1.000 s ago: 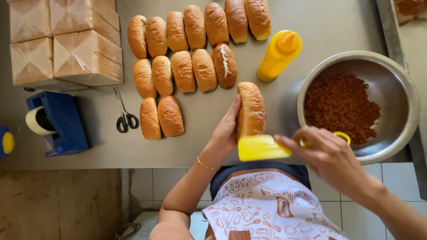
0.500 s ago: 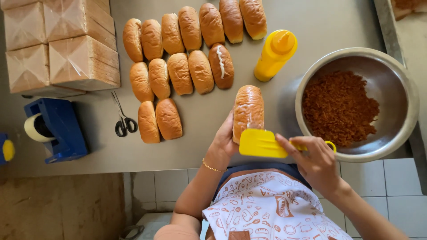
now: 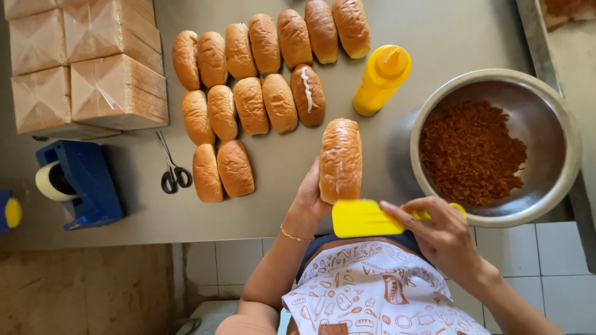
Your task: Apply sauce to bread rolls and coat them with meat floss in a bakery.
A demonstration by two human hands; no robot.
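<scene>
Yellow spatula [image 3: 363, 218] pinched in the right hand [image 3: 444, 236]; left hand [image 3: 310, 198] closed around a glazed bun [image 3: 340, 159] above the counter [image 3: 279, 205]. Soft, light, easily crushed: probably best cradled along its sides. Beyond: bowl [image 3: 559, 124] of brown shreds.

Soft, even daylight fills the view, bright without harshness. The metal bowl [image 3: 496, 146] serves as landmark: its rim carries a pale sheen and a dull glare on its inner wall, and a faint shadow spreads from it to its left over the desk [image 3: 434, 37]. Further left of the bowl, the yellow squeeze bottle [image 3: 380, 79] and the rolls [image 3: 248, 105] cast short, soft shadows. Focus is sharp throughout; straight edges bend slightly toward the frame's corners.
</scene>
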